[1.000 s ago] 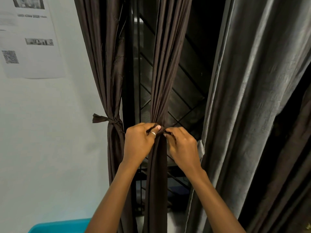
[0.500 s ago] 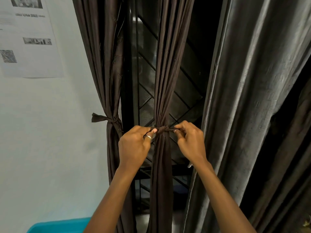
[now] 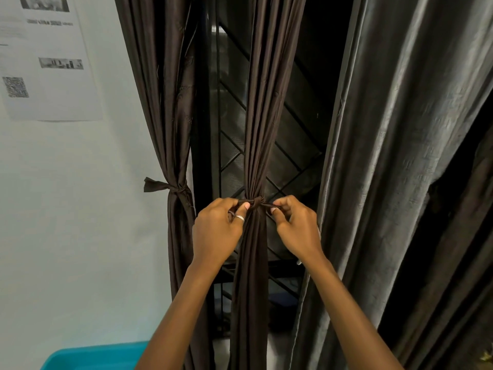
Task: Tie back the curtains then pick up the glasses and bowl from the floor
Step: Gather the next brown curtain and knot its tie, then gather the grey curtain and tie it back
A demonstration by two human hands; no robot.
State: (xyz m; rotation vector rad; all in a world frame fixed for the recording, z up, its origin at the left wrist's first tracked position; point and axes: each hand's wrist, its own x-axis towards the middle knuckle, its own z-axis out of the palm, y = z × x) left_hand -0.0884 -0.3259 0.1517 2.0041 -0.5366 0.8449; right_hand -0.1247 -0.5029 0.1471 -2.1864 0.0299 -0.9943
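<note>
Left hand point(image 3: 217, 231) and right hand point(image 3: 296, 228) each pinch a tie-strip point(image 3: 256, 202) end, knot between fingertips, around the middle brown curtain point(image 3: 262, 116).

Narrow gaps flank the middle curtain point(image 3: 262, 116), closed behind by the grille point(image 3: 231, 124). The grey curtain point(image 3: 386, 156) crowds the right; open room lower left, above the bin point(image 3: 93, 355).
</note>
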